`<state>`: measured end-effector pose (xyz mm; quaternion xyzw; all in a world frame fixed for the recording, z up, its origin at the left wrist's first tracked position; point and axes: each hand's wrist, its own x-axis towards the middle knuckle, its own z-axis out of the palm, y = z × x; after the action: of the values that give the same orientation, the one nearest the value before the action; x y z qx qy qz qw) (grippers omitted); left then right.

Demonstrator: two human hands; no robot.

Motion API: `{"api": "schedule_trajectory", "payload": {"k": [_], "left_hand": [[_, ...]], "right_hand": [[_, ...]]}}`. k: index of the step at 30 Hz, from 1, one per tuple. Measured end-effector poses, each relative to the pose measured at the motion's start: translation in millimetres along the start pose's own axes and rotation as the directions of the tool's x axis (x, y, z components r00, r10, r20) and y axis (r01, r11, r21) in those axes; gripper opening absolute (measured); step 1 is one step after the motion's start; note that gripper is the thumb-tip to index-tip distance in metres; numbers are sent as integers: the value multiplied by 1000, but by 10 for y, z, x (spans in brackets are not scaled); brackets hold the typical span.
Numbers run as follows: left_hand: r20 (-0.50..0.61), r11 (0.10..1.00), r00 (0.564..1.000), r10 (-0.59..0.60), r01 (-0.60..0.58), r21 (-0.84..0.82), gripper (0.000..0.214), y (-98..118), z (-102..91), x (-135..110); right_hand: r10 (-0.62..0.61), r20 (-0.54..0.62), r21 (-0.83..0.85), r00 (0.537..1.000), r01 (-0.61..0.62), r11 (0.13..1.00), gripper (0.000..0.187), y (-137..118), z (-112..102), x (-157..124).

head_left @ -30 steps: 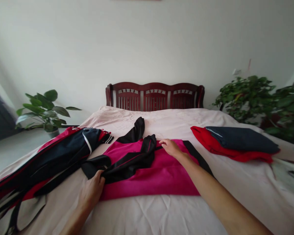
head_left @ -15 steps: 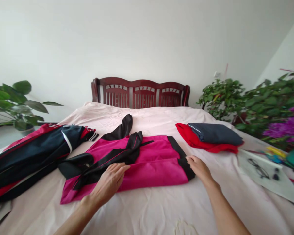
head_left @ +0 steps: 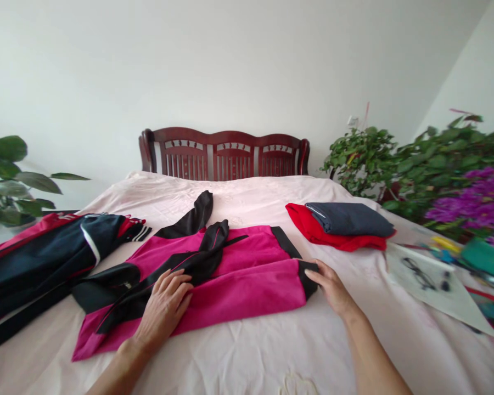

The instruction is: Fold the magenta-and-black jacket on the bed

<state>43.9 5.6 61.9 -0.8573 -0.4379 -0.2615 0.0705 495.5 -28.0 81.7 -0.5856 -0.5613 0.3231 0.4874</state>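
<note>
Atop pink jacket [head_left: 251,282], left hand [head_left: 162,310] lies flat.

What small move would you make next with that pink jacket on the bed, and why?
Probably fold the right side inward. The right hand is at the black right edge of the pink jacket, while the left hand lies flat on the black sleeve already laid across it, pinning it to the bed.

Hands on a pink garment on the bed

Left hand [head_left: 163,308] lies flat on the pink garment [head_left: 239,274] (black trim); right hand [head_left: 331,285] pinches its right black edge. Folded red and navy clothes [head_left: 341,225] lie far right.
</note>
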Motion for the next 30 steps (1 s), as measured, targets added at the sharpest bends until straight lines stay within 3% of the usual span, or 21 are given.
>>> {"api": "schedule_trajectory", "payload": {"k": [2, 6, 8, 11, 15, 23, 30], "left_hand": [[-5, 994, 995, 95, -95, -44, 21, 12, -8, -7], [43, 979, 981, 188, -184, -87, 25, 47, -29, 9], [56, 990, 989, 137, -135, -37, 25, 74, -43, 32], [59, 996, 998, 15, -20, 93, 26, 116, -73, 87], [65, 959, 989, -136, 116, 257, 31, 117, -104, 157], [64, 895, 968, -241, 196, 399, 30, 109, -86, 128], [92, 905, 957, -275, 225, 361, 30, 73, -158, 89]], "right_hand": [[31, 77, 209, 997, -47, 977, 29, 9, -85, -81], [110, 148, 227, 983, -142, 964, 24, 50, -161, -153], [94, 124, 161, 988, -114, 980, 28, 63, -128, -129], [22, -22, -131, 1000, -24, 991, 35, 103, -13, -42], [-24, -188, -446, 982, -64, 893, 34, 225, 152, 85], [79, -246, -648, 966, -224, 728, 24, 252, 240, 150], [129, -250, -721, 960, -274, 636, 29, 130, 266, 123]]}}
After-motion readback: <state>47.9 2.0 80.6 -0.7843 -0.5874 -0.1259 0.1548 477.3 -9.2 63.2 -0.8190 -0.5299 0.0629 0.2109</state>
